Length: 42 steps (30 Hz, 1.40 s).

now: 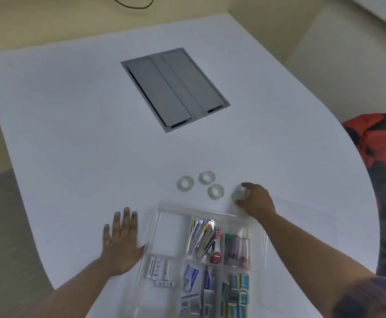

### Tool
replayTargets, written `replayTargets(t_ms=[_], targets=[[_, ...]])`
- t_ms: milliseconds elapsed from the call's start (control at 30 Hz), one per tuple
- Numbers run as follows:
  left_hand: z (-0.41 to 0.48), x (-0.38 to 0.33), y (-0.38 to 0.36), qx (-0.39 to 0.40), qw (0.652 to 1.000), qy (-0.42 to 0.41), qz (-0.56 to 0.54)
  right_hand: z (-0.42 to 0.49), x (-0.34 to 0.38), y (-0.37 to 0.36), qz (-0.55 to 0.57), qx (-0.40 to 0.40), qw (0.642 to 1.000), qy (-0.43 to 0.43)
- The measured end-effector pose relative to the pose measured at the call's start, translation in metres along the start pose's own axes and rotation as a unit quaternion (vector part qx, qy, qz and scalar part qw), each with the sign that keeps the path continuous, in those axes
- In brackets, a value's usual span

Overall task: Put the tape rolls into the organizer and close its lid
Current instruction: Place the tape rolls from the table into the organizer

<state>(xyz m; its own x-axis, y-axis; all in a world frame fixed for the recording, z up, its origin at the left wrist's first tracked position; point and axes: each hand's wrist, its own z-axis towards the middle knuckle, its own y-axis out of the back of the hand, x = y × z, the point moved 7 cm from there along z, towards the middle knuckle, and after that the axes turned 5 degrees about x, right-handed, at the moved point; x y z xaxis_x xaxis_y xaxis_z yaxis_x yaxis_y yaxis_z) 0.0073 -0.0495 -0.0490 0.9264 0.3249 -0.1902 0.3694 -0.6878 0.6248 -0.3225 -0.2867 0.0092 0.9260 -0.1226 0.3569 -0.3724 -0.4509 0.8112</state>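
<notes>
Clear ring-shaped tape roll (pixel 238 195) in right hand (pixel 256 200)

The organizer (pixel 196 255) lay open on the table (pixel 72 134) at its near edge. Its far-left compartment (pixel 170 230) held nothing. Three tape rolls (pixel 207 177) lay just beyond the organizer's far wall; a fourth roll (pixel 239 195) sat right of them, inside the right hand (pixel 257 198). The left hand (pixel 121 244) lay flat just left of the organizer. A cable hatch (pixel 174 89) sat well beyond it.
</notes>
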Motion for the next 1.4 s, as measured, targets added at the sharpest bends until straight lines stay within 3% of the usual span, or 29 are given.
replayTargets(t_ms=[233, 400, 667, 800, 933, 1100, 1267, 1400], targets=[[0.006, 0.002, -0.004, -0.006, 1.000, -0.007, -0.007, 0.003, 0.008, -0.003, -0.089, 0.006, 0.996, -0.007], [0.004, -0.002, -0.002, 0.005, 1.000, -0.011, -0.005, -0.005, 0.013, 0.009, -0.061, -0.089, 0.994, 0.017], [0.004, -0.002, -0.002, -0.014, 1.000, -0.007, -0.015, -0.003, 0.010, -0.009, -0.017, -0.020, 1.000, 0.015], [0.005, -0.001, -0.003, -0.015, 1.000, -0.004, -0.023, 0.002, 0.014, -0.013, -0.056, 0.009, 0.998, 0.031], [0.005, -0.001, -0.003, -0.019, 0.999, -0.007, -0.028, 0.000, 0.018, -0.009, -0.123, -0.021, 0.992, 0.025], [0.004, 0.000, -0.003, -0.021, 0.999, -0.003, -0.029, -0.014, 0.028, 0.009, -0.100, -0.083, 0.992, 0.008], [0.004, -0.001, -0.002, -0.019, 0.999, -0.004, -0.028, -0.051, 0.082, 0.024, -0.039, -0.114, 0.986, 0.113], [0.004, -0.001, -0.002, -0.019, 0.999, -0.007, -0.027, -0.108, 0.136, -0.016, -0.105, -0.049, 0.955, 0.273]])
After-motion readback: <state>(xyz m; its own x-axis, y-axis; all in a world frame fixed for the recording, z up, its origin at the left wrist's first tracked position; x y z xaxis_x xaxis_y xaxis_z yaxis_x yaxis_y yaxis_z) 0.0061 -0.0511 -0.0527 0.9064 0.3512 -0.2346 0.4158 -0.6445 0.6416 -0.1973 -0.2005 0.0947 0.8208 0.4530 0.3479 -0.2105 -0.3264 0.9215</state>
